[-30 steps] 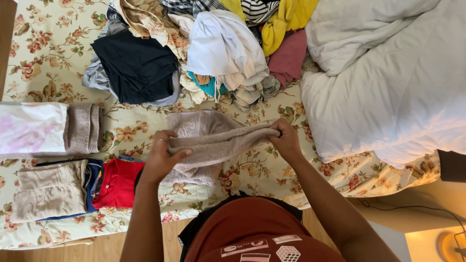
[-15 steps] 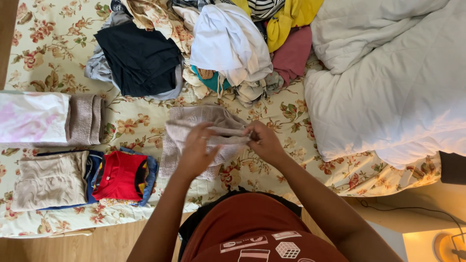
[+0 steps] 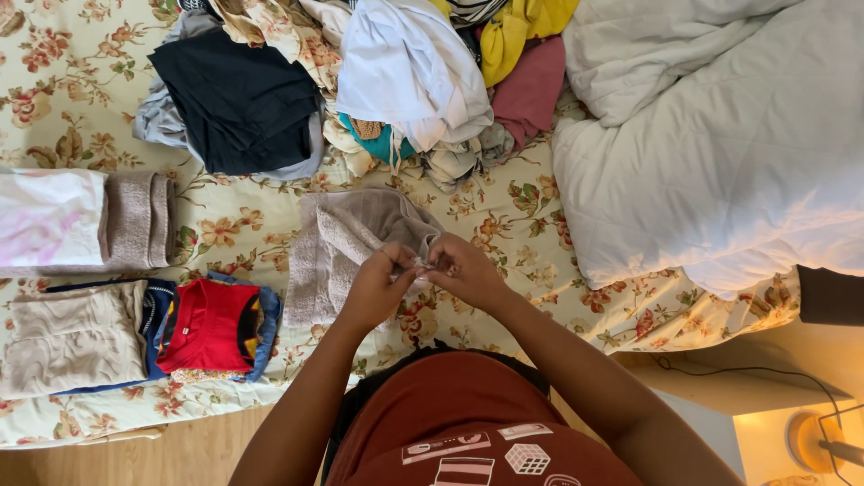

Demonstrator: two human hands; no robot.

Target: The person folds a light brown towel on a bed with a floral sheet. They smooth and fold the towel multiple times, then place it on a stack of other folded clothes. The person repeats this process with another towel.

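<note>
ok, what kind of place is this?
Most likely a bedroom at home: a bed under a floral sheet, a white duvet, a heap of unsorted clothes and folded stacks. Both hands pinch a beige towel.

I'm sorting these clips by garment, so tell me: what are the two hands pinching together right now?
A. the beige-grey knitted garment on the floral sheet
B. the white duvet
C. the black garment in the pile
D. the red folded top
A: the left hand and right hand meet on an edge of the beige-grey knitted garment, while the red folded top, white duvet and black garment lie untouched.
</note>
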